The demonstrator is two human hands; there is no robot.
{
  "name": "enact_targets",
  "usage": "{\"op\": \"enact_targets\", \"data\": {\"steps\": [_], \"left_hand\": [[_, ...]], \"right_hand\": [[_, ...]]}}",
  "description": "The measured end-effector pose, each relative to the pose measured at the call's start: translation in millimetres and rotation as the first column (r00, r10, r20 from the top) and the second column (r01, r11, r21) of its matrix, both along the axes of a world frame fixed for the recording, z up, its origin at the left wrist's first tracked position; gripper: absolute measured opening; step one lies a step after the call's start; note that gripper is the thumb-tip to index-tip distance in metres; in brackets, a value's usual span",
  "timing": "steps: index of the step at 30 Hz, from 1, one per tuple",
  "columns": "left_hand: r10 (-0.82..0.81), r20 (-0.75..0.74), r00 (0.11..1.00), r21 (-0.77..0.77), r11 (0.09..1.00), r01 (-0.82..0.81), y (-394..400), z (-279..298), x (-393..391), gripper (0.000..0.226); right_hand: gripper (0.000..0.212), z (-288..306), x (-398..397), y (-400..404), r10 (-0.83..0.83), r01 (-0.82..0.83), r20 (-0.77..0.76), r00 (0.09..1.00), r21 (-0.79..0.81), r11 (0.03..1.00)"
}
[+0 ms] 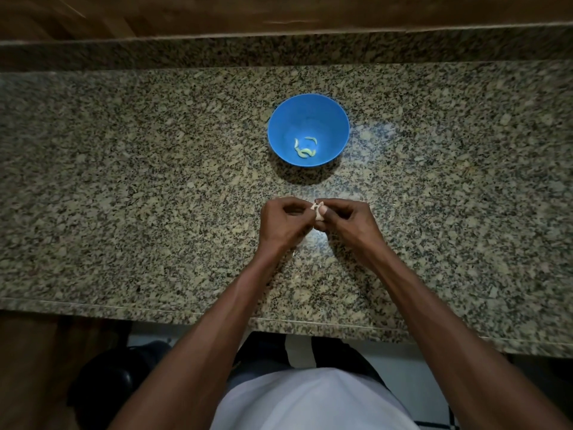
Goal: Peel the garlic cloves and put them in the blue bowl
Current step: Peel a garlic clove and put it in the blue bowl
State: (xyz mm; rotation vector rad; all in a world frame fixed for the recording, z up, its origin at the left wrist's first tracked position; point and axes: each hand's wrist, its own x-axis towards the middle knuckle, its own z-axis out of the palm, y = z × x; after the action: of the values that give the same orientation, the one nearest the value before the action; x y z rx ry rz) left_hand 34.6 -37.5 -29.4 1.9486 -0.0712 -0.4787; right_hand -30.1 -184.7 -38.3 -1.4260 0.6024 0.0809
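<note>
Speckled granite counter (pixel 124 181) lies bare left and right; left hand (pixel 283 223) and right hand (pixel 347 220) pinch a garlic clove (pixel 317 212) between curled fingers near the blue bowl (pixel 336 119).

On the table (pixel 124 181): bowl (pixel 336 119) centre, peeled cloves (pixel 305 148) inside. Nearer, before it: left hand (pixel 283 223) and right hand (pixel 348 218) together, garlic (pixel 317 211) pinched between.

Polished speckled granite counter (pixel 155 181) (faintly glossy), smooth plastic blue bowl (pixel 336 119), wood backing (pixel 186 13).
</note>
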Motion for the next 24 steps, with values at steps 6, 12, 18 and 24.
{"op": "enact_targets", "data": {"steps": [6, 12, 18, 24], "left_hand": [[0.220, -0.379, 0.899, -0.249, 0.911, -0.329, 7.8, -5.9, -7.8, 0.017], [0.238, -0.412, 0.879, -0.326, 0.863, -0.386, 20.6, -2.8, -11.9, 0.021], [0.197, -0.332, 0.923, -0.321, 0.896, -0.307, 22.4, 1.2, -29.1, 0.018], [0.175, -0.208, 0.962, -0.349, 0.906, -0.240, 22.4, 4.2, -41.7, 0.020]], "right_hand": [[0.031, 13.6, 17.8, -6.6, 0.159, -0.173, -0.069, 0.985, -0.361, 0.916], [0.038, 24.7, 17.0, -9.3, 0.257, -0.241, -0.079, 0.963, -0.676, 0.696], [0.027, 28.5, -16.6, 23.4, 0.034, -0.026, -0.138, 0.990, 0.059, 0.998], [0.022, 20.2, -17.5, 34.9, -0.153, 0.215, -0.205, 0.967, 0.326, 0.921]]}}
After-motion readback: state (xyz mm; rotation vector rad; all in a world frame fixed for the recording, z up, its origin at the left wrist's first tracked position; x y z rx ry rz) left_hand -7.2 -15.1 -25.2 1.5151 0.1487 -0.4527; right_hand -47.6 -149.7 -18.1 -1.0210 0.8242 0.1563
